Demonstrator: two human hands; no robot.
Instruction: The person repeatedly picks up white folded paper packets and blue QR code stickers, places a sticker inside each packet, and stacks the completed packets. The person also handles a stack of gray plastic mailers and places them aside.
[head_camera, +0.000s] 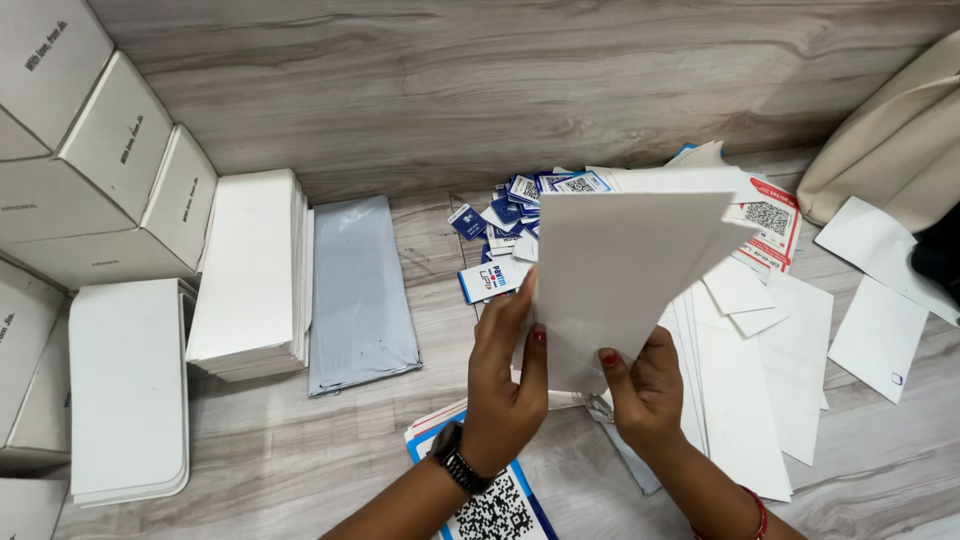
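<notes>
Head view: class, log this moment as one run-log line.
left hand: holds white sheet | right hand: holds same sheet | below: blue and white cards, wooden floor | left: grey mailer, white stacks

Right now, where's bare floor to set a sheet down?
Free: the strip between the grey mailer and the blue-white sticker pile; also the floor in front of the white card stack, left of the left hand. Crowded: around the right hand, where loose white sheets fan out toward the beige bag.
</notes>
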